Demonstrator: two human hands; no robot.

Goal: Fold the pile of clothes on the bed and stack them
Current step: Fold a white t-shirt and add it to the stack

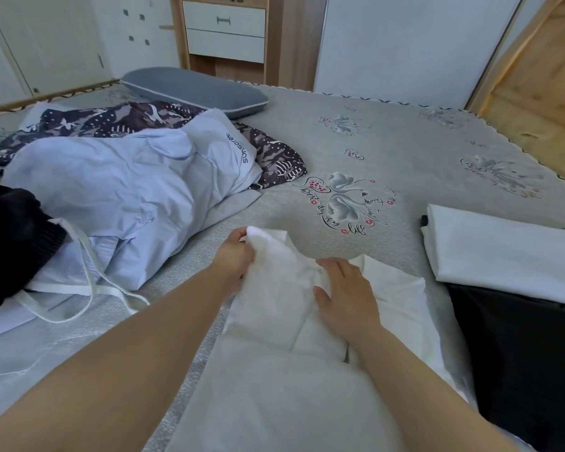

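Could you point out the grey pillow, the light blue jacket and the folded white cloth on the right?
Grey pillow (196,88), head view, its top face.
Light blue jacket (118,197), head view, its body.
Folded white cloth (503,249), head view, its top.

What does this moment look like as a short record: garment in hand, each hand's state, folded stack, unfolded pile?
garment in hand: white garment, lying flat on the bed
left hand: left hand grips the garment's far edge
right hand: right hand rests flat on the garment
folded stack: white folded cloth on a black item, at the right
unfolded pile: pale blue jacket, patterned cloth, black knit, at the left
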